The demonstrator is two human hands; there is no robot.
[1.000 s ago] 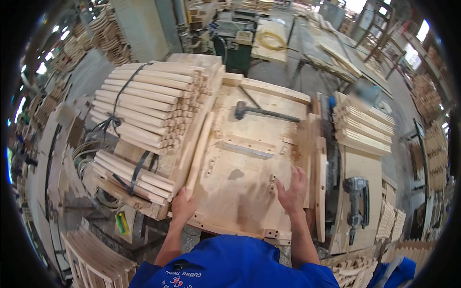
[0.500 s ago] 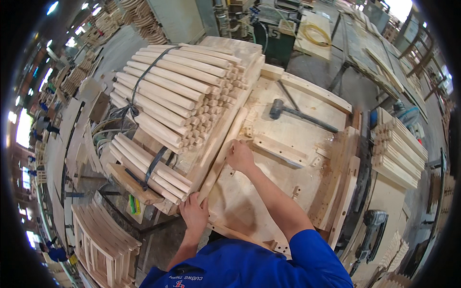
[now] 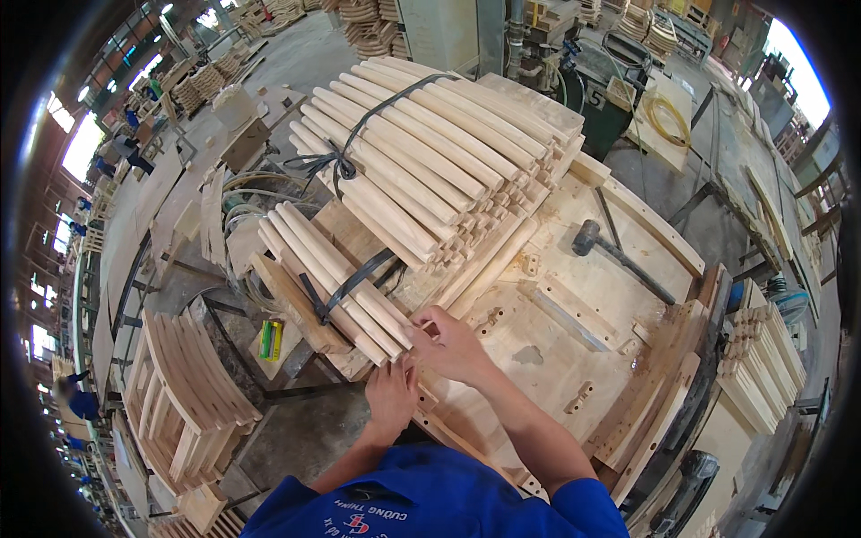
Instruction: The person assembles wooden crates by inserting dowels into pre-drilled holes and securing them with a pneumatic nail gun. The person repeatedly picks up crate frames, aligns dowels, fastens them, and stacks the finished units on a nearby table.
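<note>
Both my hands are close together at the near end of a small bundle of pale wooden rods [image 3: 330,269], bound with a dark strap [image 3: 363,271]. My right hand [image 3: 451,348] has its fingers bent in, thumb against forefinger, beside the rod ends. Just below it, my left hand [image 3: 391,396] has its fingertips drawn together. What either hand grips is hidden by the fingers. A long wooden strip [image 3: 491,265] runs away from my right hand along the left side of a wooden work board [image 3: 556,386]. Beyond the small bundle lies a larger tied bundle of rods [image 3: 430,148].
On the board lie a black mallet [image 3: 587,238] and a wooden block [image 3: 565,309]. A curved slatted wooden frame [image 3: 193,386] stands at left, near a green-and-yellow packet [image 3: 270,341]. Stacked wooden pieces [image 3: 762,359] and a power tool [image 3: 686,489] sit at right.
My right hand has come back from the middle of the long strip to beside my left hand at the small bundle's ends. The whole view has shifted toward the left.
</note>
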